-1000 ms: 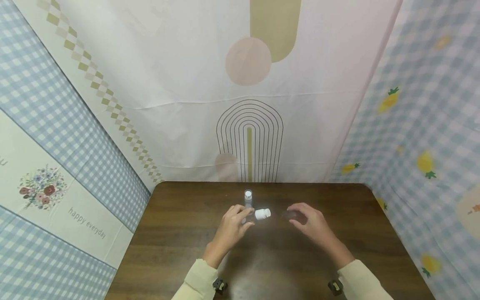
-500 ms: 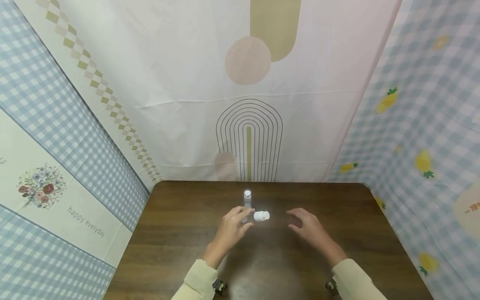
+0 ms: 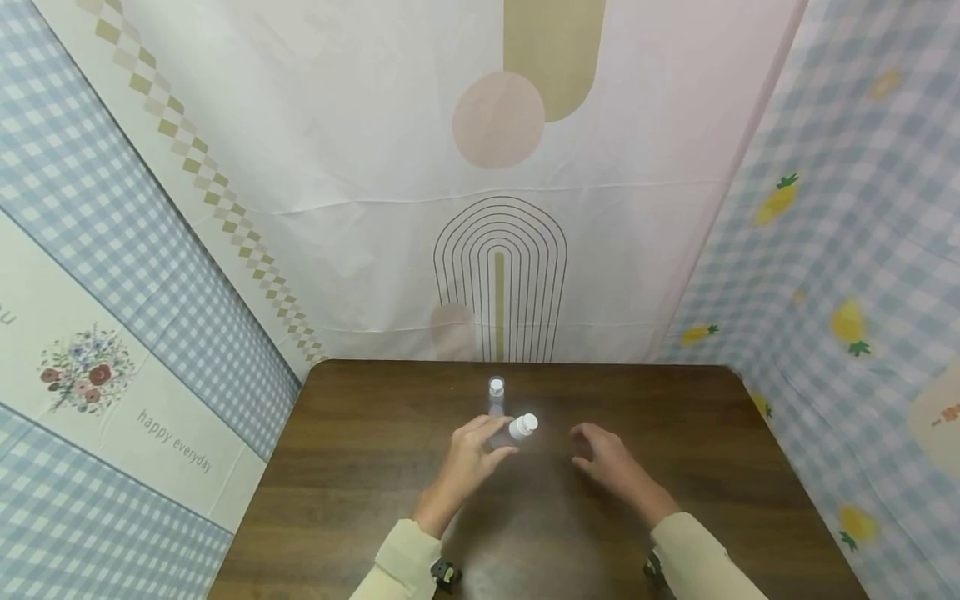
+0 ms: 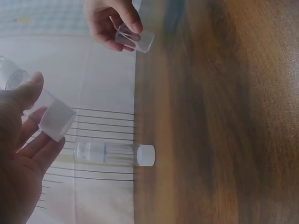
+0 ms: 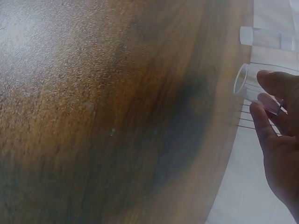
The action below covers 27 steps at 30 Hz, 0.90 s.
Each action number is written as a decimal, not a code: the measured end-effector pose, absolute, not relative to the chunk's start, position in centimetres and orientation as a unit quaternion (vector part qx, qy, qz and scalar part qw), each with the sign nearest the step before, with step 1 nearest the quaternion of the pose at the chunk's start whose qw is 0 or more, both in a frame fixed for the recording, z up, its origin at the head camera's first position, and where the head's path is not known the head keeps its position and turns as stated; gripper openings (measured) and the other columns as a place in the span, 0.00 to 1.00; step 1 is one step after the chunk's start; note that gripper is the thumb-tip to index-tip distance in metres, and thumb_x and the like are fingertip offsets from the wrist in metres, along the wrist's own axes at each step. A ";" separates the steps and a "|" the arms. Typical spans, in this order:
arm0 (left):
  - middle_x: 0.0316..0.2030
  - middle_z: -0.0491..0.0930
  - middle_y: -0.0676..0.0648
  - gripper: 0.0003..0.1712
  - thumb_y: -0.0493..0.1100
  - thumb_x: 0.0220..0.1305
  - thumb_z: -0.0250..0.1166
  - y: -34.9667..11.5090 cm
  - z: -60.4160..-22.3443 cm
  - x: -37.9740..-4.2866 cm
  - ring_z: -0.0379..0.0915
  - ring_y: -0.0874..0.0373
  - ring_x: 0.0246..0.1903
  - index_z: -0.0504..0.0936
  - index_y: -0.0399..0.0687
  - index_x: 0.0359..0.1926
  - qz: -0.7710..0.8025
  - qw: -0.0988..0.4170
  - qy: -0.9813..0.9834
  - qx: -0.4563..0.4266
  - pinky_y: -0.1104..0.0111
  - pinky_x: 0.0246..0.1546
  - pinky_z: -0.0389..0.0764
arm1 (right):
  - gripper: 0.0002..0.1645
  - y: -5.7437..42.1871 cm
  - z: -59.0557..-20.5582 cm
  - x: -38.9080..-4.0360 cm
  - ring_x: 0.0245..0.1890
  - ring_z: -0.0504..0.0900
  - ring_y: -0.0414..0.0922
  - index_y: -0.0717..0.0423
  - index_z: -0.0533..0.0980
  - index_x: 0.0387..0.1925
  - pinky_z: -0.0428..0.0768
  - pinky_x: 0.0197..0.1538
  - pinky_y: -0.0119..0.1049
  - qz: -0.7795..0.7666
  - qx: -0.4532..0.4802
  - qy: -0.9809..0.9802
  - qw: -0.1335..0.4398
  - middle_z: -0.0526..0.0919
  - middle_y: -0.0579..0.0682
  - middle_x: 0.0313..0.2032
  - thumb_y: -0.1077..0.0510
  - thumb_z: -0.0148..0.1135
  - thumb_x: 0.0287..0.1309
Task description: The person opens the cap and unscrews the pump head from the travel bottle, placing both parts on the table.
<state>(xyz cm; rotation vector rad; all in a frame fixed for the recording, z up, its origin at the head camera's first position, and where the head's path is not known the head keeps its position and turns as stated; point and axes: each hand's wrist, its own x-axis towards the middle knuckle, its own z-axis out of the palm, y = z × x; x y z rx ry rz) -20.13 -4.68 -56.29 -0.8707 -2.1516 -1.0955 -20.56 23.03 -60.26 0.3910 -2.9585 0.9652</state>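
Observation:
My left hand (image 3: 470, 450) holds a small clear pump bottle (image 4: 57, 119) between thumb and fingers. Its white pump head (image 3: 528, 423) is bare and tilts up to the right in the head view; its base is white. My right hand (image 3: 611, 458) pinches a clear cylindrical cap (image 5: 243, 83), open end toward the table, held apart from the bottle. In the head view this cap is hard to make out. Just beyond my left hand, a second pump bottle (image 4: 117, 154) stands upright on the table, with a clear cap over its white pump and a white base.
The brown wooden table (image 3: 360, 467) has a far edge that meets a white patterned cloth (image 3: 375, 267). Blue checked cloths hang at the left (image 3: 202, 308) and right (image 3: 787, 275). Dark camera mounts sit at both wrists.
The bottle in my left hand has tipped from nearly level to a more upright tilt, pump head raised. My right hand, with the clear cap, has shifted slightly left and down.

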 end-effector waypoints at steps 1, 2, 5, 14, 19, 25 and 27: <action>0.38 0.88 0.41 0.27 0.33 0.41 0.84 -4.6 -56.3 -20.1 0.87 0.51 0.36 0.88 0.38 0.47 -0.412 0.284 -0.803 -0.324 0.67 0.40 0.87 | 0.23 23.0 -60.4 -20.6 0.51 0.84 0.54 0.60 0.79 0.52 0.84 0.53 0.50 0.302 0.127 -0.945 0.001 0.85 0.55 0.50 0.66 0.76 0.54; 0.37 0.88 0.41 0.27 0.33 0.41 0.84 -4.6 -56.4 -20.1 0.87 0.51 0.35 0.88 0.38 0.46 -0.412 0.285 -0.803 -0.324 0.67 0.40 0.87 | 0.23 23.0 -60.5 -20.6 0.52 0.84 0.54 0.60 0.79 0.52 0.84 0.53 0.50 0.298 0.128 -0.946 -0.002 0.85 0.55 0.50 0.66 0.76 0.55; 0.38 0.88 0.41 0.27 0.33 0.41 0.84 -4.5 -56.4 -20.0 0.87 0.51 0.36 0.88 0.38 0.46 -0.415 0.282 -0.804 -0.319 0.67 0.40 0.87 | 0.24 23.0 -60.7 -20.6 0.53 0.84 0.54 0.62 0.79 0.54 0.84 0.54 0.51 0.297 0.132 -0.946 -0.007 0.85 0.56 0.51 0.66 0.76 0.55; 0.40 0.88 0.42 0.25 0.35 0.45 0.83 -4.6 -56.7 -19.9 0.87 0.51 0.40 0.88 0.40 0.47 -0.418 0.252 -0.819 -0.303 0.64 0.42 0.87 | 0.24 22.9 -61.4 -20.6 0.52 0.84 0.55 0.62 0.79 0.53 0.83 0.55 0.52 0.286 0.143 -0.947 0.003 0.85 0.56 0.50 0.66 0.76 0.54; 0.41 0.88 0.43 0.25 0.35 0.46 0.83 -4.5 -56.8 -19.9 0.87 0.52 0.40 0.88 0.40 0.47 -0.418 0.245 -0.821 -0.302 0.64 0.42 0.87 | 0.24 22.9 -62.1 -20.7 0.52 0.84 0.55 0.62 0.79 0.52 0.83 0.56 0.52 0.281 0.149 -0.948 0.007 0.85 0.56 0.49 0.67 0.76 0.53; 0.41 0.88 0.43 0.26 0.35 0.45 0.83 -4.5 -57.0 -19.9 0.87 0.52 0.40 0.88 0.40 0.48 -0.412 0.243 -0.825 -0.301 0.65 0.41 0.87 | 0.24 22.9 -62.8 -20.9 0.51 0.84 0.54 0.61 0.79 0.52 0.83 0.55 0.51 0.277 0.151 -0.949 0.016 0.85 0.56 0.50 0.68 0.76 0.52; 0.41 0.88 0.43 0.26 0.35 0.45 0.83 -4.5 -57.1 -19.8 0.87 0.52 0.39 0.88 0.40 0.49 -0.406 0.247 -0.826 -0.303 0.65 0.42 0.87 | 0.25 22.9 -62.9 -20.9 0.51 0.84 0.54 0.61 0.79 0.53 0.83 0.55 0.51 0.275 0.155 -0.949 0.021 0.85 0.56 0.50 0.68 0.76 0.52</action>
